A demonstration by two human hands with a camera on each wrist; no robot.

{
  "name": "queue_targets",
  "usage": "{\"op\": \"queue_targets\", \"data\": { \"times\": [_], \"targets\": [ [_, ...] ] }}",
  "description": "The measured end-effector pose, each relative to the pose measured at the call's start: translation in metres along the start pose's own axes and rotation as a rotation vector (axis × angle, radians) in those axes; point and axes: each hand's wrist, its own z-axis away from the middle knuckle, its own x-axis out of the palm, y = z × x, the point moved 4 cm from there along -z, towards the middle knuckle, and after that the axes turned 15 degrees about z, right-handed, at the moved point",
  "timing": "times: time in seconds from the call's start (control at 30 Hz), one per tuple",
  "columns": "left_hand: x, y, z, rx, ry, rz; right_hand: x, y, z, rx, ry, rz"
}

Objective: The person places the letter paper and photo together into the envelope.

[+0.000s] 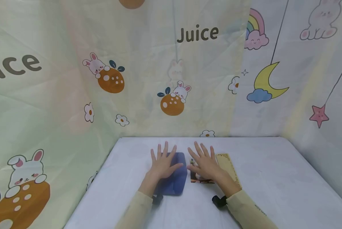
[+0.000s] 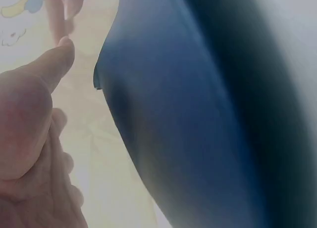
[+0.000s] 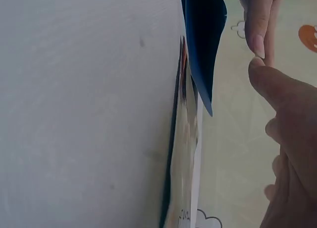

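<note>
My left hand is spread above a blue envelope, fingers straight and apart. In the left wrist view the envelope fills the middle, with a gap between it and the hand. My right hand, also spread, hovers over a picture card and hides much of it. Beside that card lies a yellowish sheet with a speckled border, partly covered by the right forearm. In the right wrist view the envelope's flap rises from the table, and the right hand holds nothing.
The white table carries the paper items near its middle. Patterned cloth hangs behind it and along the sides. Dark wrist-worn cameras sit at both cuffs.
</note>
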Motion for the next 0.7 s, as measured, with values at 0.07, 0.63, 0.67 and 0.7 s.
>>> {"op": "queue_targets", "data": {
  "times": [0.07,0.63,0.67,0.7],
  "targets": [
    [-0.002,-0.002,0.001,-0.002,0.0,0.013,0.0,-0.004,0.001,-0.018,-0.034,-0.018],
    [0.004,-0.028,-0.002,-0.05,-0.076,0.058,0.011,-0.039,0.007,-0.164,-0.223,-0.09],
    [0.004,-0.028,-0.002,-0.055,-0.083,0.056,0.011,-0.04,0.007,-0.167,-0.229,-0.093],
    [0.005,-0.028,-0.002,-0.056,-0.088,0.056,0.012,-0.041,0.007,-0.17,-0.234,-0.09]
  ]
}}
